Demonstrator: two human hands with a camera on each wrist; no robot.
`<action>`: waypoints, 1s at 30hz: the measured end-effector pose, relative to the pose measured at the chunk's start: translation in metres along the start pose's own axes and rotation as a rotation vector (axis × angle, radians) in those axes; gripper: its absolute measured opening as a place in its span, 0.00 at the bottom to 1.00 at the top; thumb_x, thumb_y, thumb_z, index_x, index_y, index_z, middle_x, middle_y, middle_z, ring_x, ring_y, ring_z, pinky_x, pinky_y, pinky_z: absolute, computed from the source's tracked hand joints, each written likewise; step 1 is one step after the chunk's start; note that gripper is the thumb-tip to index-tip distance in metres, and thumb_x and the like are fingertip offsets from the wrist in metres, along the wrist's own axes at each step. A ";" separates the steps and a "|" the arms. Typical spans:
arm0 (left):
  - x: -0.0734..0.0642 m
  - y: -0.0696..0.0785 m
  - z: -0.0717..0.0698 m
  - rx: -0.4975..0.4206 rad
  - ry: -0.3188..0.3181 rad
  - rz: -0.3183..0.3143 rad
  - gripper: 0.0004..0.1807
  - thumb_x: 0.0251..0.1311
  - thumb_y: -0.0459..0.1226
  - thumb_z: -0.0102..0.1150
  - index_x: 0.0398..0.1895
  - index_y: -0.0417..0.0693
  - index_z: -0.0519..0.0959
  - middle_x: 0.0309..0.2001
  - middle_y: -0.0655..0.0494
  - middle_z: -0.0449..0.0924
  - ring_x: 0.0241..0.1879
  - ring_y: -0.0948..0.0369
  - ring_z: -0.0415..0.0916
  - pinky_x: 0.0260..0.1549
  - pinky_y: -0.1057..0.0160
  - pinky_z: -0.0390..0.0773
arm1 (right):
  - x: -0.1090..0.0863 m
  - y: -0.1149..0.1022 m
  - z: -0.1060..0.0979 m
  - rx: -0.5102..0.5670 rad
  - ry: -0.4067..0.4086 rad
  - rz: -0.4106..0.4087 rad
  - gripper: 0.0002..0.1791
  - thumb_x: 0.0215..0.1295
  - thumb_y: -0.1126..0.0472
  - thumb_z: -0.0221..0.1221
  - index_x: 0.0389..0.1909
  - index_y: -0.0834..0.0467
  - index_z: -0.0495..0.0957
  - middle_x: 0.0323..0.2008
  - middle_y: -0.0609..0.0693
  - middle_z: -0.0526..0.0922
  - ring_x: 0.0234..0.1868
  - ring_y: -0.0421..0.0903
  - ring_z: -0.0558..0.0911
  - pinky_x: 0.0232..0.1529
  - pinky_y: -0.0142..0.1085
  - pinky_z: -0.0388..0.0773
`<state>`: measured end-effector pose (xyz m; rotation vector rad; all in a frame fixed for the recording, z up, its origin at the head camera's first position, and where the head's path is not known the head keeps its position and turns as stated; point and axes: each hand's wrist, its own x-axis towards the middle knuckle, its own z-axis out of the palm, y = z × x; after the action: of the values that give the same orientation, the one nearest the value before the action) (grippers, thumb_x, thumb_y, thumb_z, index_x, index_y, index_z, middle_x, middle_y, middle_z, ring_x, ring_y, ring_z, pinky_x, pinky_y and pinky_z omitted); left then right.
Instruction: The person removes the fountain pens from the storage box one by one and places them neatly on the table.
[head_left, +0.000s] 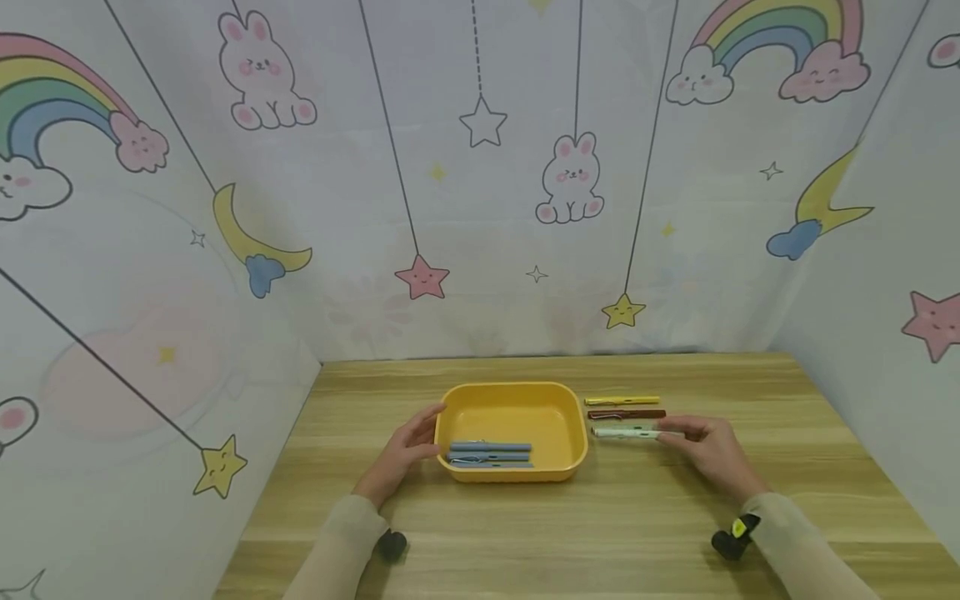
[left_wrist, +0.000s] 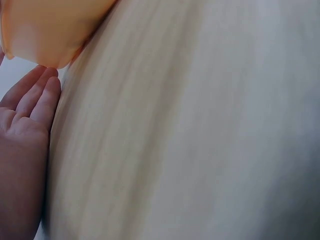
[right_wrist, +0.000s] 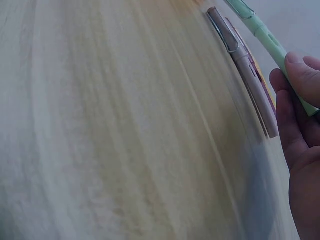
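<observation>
My right hand (head_left: 712,450) pinches a pale green pen (head_left: 626,433) by one end between thumb and fingers. In the right wrist view the green pen (right_wrist: 270,44) stands above a mauve-brown pen (right_wrist: 245,70) lying on the table. At the left end of a yellow tray (head_left: 512,475), my left hand (head_left: 405,454) touches the outer wall. Its fingers (left_wrist: 46,100) look extended against the tray (left_wrist: 60,35) in the left wrist view. Inside the tray, blue-grey pens (head_left: 491,447) lie side by side along the front.
A yellow pen (head_left: 622,401) and a dark red-brown pen (head_left: 626,414) lie on the wooden table (head_left: 525,542) right of the tray. Printed fabric walls (head_left: 480,317) enclose the table at the back and both sides.
</observation>
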<state>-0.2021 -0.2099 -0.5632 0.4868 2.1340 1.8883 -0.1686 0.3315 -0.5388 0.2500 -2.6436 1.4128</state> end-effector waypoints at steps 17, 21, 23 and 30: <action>0.001 0.002 -0.001 0.013 0.001 -0.001 0.36 0.72 0.32 0.61 0.81 0.55 0.63 0.79 0.42 0.62 0.77 0.44 0.63 0.70 0.63 0.68 | -0.001 0.018 0.004 -0.054 -0.003 -0.037 0.12 0.66 0.57 0.72 0.49 0.53 0.91 0.50 0.55 0.90 0.46 0.28 0.84 0.42 0.28 0.82; 0.001 0.001 -0.001 0.007 -0.008 0.014 0.36 0.72 0.31 0.60 0.81 0.53 0.63 0.79 0.40 0.62 0.77 0.43 0.63 0.67 0.68 0.69 | -0.001 0.018 0.004 -0.079 0.008 -0.057 0.11 0.66 0.57 0.72 0.48 0.53 0.91 0.50 0.54 0.91 0.46 0.28 0.83 0.43 0.27 0.82; 0.001 0.000 -0.001 0.004 -0.010 0.016 0.36 0.72 0.31 0.60 0.81 0.53 0.63 0.79 0.40 0.62 0.77 0.43 0.63 0.66 0.69 0.69 | -0.001 0.019 0.004 -0.088 0.008 -0.066 0.11 0.65 0.58 0.72 0.48 0.52 0.91 0.49 0.54 0.91 0.46 0.28 0.83 0.43 0.26 0.82; 0.001 0.000 -0.001 -0.002 -0.013 0.018 0.37 0.72 0.31 0.61 0.81 0.54 0.63 0.79 0.41 0.61 0.77 0.43 0.62 0.66 0.71 0.69 | 0.001 0.022 0.007 -0.126 0.013 -0.105 0.10 0.63 0.60 0.74 0.46 0.51 0.92 0.47 0.52 0.91 0.46 0.29 0.84 0.44 0.26 0.82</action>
<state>-0.2035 -0.2103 -0.5632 0.5185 2.1262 1.8912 -0.1740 0.3375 -0.5600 0.3590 -2.6538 1.2068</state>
